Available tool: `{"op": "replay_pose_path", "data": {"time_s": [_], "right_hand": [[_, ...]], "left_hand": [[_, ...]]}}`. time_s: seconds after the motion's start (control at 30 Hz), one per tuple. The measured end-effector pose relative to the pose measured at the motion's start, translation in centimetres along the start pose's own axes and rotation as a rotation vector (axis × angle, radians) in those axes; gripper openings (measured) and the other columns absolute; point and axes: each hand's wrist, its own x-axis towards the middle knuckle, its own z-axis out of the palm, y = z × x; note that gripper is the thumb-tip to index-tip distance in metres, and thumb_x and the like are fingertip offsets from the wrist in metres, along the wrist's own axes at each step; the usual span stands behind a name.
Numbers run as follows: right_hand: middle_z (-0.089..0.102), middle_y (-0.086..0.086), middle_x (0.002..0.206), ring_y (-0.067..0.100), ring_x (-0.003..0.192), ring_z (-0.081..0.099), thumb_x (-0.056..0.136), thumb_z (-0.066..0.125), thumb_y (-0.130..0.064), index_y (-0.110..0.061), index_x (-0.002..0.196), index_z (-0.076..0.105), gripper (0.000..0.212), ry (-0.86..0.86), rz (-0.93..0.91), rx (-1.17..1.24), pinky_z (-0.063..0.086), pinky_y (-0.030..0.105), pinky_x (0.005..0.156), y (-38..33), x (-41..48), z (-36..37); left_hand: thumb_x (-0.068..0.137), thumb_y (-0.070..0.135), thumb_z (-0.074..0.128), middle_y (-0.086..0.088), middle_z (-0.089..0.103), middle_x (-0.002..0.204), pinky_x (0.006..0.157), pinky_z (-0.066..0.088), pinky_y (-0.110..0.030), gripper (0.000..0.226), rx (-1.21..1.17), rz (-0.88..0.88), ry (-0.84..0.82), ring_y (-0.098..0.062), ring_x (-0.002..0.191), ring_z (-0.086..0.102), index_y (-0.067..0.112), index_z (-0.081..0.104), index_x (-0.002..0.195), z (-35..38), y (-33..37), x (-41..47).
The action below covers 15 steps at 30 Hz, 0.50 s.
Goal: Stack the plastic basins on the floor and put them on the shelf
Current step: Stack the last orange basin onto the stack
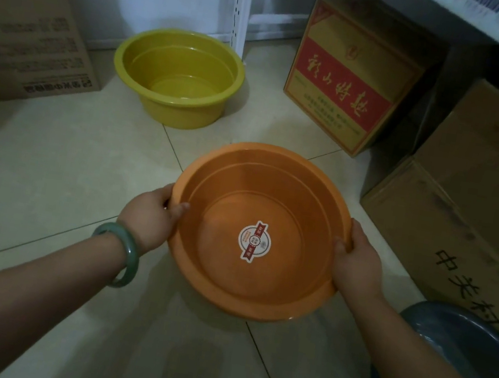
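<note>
An orange plastic basin [274, 193] with a round sticker on its bottom is held above the tiled floor in the middle of the view. My left hand [151, 217] grips its left rim and my right hand [356, 262] grips its right rim. A yellow basin [177, 78] stands upright on the floor farther away, to the left. Part of a grey-blue basin [460, 343] shows at the lower right, behind my right forearm. A white shelf edge [467, 24] runs across the top right.
A red and yellow carton [348, 83] stands at the back. Brown cardboard boxes [472, 193] are stacked on the right under the shelf. Another brown box [27, 29] sits at the left. A white shelf upright [241, 2] rises behind the yellow basin.
</note>
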Motion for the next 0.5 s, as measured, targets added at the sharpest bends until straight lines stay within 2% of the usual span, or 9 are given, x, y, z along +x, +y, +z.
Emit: {"op": "replay_pose_path", "data": {"time_s": [0.17, 0.37, 0.43, 0.5], "right_hand": [[0.052, 0.016, 0.138, 0.032, 0.123, 0.05, 0.099, 0.039, -0.02, -0.012, 0.146, 0.032, 0.048, -0.02, 0.002, 0.035, 0.038, 0.033, 0.097, -0.8, 0.8, -0.1], [0.046, 0.009, 0.146, 0.03, 0.132, 0.043, 0.099, 0.038, -0.032, -0.019, 0.149, 0.025, 0.054, -0.109, 0.043, 0.094, 0.034, 0.036, 0.105, -0.9, 2.1, -0.9], [0.042, 0.007, 0.149, 0.029, 0.134, 0.041, 0.099, 0.039, -0.032, -0.021, 0.15, 0.025, 0.054, -0.139, 0.068, 0.131, 0.032, 0.038, 0.108, -1.0, 2.8, -1.2], [0.049, 0.005, 0.142, 0.029, 0.129, 0.047, 0.097, 0.043, -0.028, -0.022, 0.147, 0.031, 0.052, -0.165, 0.083, 0.17, 0.037, 0.039, 0.103, -1.3, 3.7, -1.5]], "left_hand": [[0.09, 0.034, 0.049, -0.002, 0.066, 0.097, 0.085, 0.054, -0.044, 0.04, -0.163, -0.107, -0.003, -0.027, 0.089, 0.065, 0.026, 0.054, 0.129, -0.1, 0.9, 1.2], [0.091, 0.03, 0.049, -0.009, 0.066, 0.112, 0.088, 0.052, -0.048, 0.042, -0.245, -0.191, -0.007, -0.03, 0.094, 0.064, 0.024, 0.051, 0.133, -0.1, 2.3, 2.7], [0.091, 0.029, 0.049, -0.009, 0.065, 0.11, 0.088, 0.052, -0.048, 0.043, -0.252, -0.221, -0.019, -0.031, 0.095, 0.064, 0.023, 0.05, 0.134, -0.2, 2.8, 3.4], [0.092, 0.028, 0.049, -0.006, 0.062, 0.104, 0.086, 0.053, -0.046, 0.043, -0.276, -0.256, -0.029, -0.031, 0.095, 0.062, 0.023, 0.05, 0.134, -0.3, 3.4, 4.2]]}}
